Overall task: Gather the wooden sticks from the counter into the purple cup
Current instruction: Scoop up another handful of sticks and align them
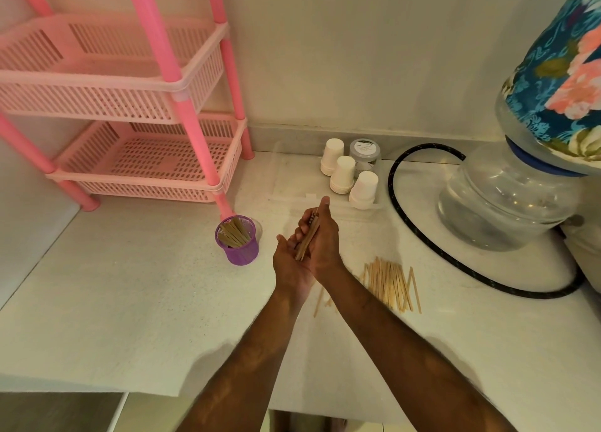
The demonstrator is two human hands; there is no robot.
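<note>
Wooden sticks (392, 282) beside purple cup (240, 243)

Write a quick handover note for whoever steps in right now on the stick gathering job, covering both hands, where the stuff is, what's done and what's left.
Left hand: palm up above the counter, supporting the lower end of a bundle of sticks.
Right hand: curled round that same bundle.
Purple cup: upright on the counter, left of the hands, already holding a batch of sticks.
Done: one batch is in the cup; another is gathered in the hands.
Left: put the held bundle in the cup, then collect the loose pile to the right of the arms and the few strays by the left wrist.
</note>
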